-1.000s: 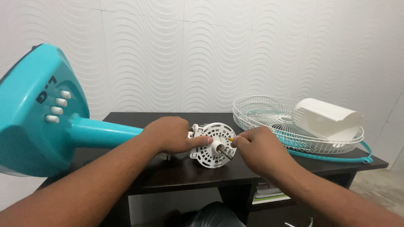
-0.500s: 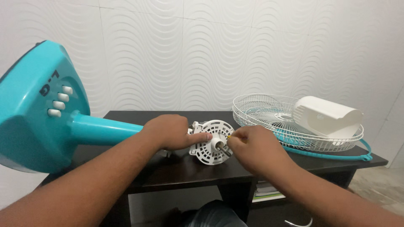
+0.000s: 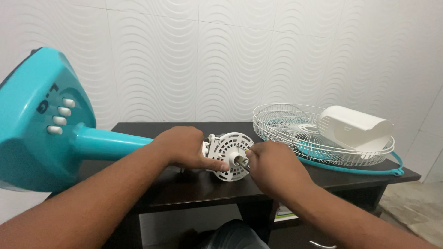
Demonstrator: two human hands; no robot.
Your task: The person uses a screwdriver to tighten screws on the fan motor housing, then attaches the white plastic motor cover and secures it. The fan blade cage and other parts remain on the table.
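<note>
I see a dark wooden table (image 3: 194, 186) set against a white wavy-tiled wall (image 3: 221, 60). My left hand (image 3: 182, 147) grips the round white perforated plastic motor housing (image 3: 228, 157), forefinger stretched under its face. My right hand (image 3: 272, 168), just right of it, has its fingers pressed together at the metal shaft (image 3: 242, 163); what they pinch is hidden.

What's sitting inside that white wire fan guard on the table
A white plastic motor cover lies inside the wire guard, with teal fan blades partly visible beneath. The cover hides the rest.
</note>
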